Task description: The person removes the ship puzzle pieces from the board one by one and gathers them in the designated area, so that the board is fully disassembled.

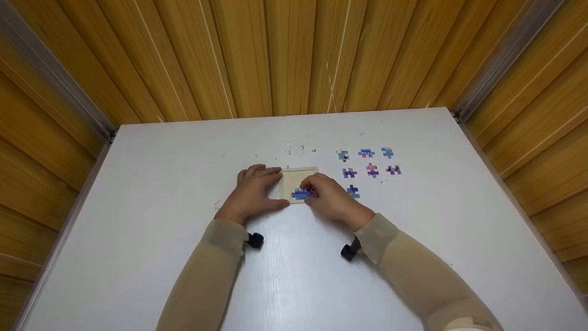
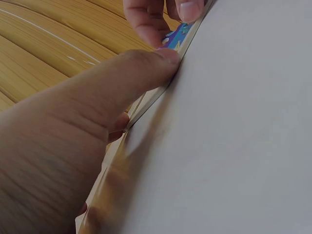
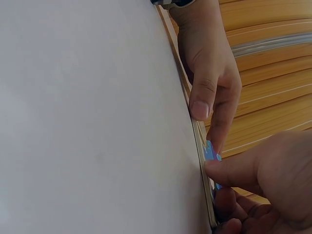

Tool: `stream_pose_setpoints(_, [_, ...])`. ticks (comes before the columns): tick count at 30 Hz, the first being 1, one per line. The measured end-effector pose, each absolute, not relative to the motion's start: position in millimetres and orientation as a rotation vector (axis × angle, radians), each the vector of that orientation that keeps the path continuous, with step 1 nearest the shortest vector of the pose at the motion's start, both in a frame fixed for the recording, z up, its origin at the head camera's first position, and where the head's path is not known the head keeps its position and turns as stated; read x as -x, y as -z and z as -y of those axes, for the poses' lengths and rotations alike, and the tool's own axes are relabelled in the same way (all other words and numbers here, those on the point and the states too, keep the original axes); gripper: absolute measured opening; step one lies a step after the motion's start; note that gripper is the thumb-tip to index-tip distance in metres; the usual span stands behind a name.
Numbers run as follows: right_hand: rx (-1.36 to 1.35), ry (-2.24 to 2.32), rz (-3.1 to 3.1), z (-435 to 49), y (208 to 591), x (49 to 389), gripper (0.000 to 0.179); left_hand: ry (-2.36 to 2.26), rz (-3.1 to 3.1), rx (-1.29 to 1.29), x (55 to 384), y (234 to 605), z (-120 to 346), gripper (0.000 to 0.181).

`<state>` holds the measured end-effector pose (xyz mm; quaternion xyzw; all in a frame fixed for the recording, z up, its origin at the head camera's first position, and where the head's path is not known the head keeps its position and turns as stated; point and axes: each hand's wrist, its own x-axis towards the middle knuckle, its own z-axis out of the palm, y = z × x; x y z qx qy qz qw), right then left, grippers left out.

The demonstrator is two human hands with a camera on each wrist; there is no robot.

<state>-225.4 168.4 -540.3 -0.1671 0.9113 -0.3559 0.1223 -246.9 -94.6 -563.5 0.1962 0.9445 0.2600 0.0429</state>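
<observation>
A shallow pale square puzzle tray [image 1: 294, 180] lies on the table between the hands. Along its near edge are blue and purple jigsaw pieces [image 1: 299, 193], partly covered by fingers. My left hand [image 1: 255, 191] rests at the tray's left side, its thumb on the near-left corner and its forefinger by the far-left one. In the left wrist view that thumb [image 2: 156, 61] lies straight against the tray's rim. My right hand [image 1: 331, 197] is over the tray's right half, thumb and fingers pinching a jigsaw piece [image 3: 217, 185] at the near edge.
To the right of the tray several loose jigsaw pieces [image 1: 372, 170] lie apart in rough rows. One loose piece [image 1: 353, 191] sits close beside the right hand. Small dark specks dot the white table [image 1: 183, 151] beyond the tray. A wood-patterned wall [image 1: 289, 59] stands behind.
</observation>
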Motion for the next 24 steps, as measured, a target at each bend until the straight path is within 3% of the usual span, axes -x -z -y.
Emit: stream_pose_setpoints(24, [0.534,1.066,-2.685,-171.4,541.8,227.4,0.034,-0.783,-2.899,-0.582,245.9,562.3,92.4,0.089])
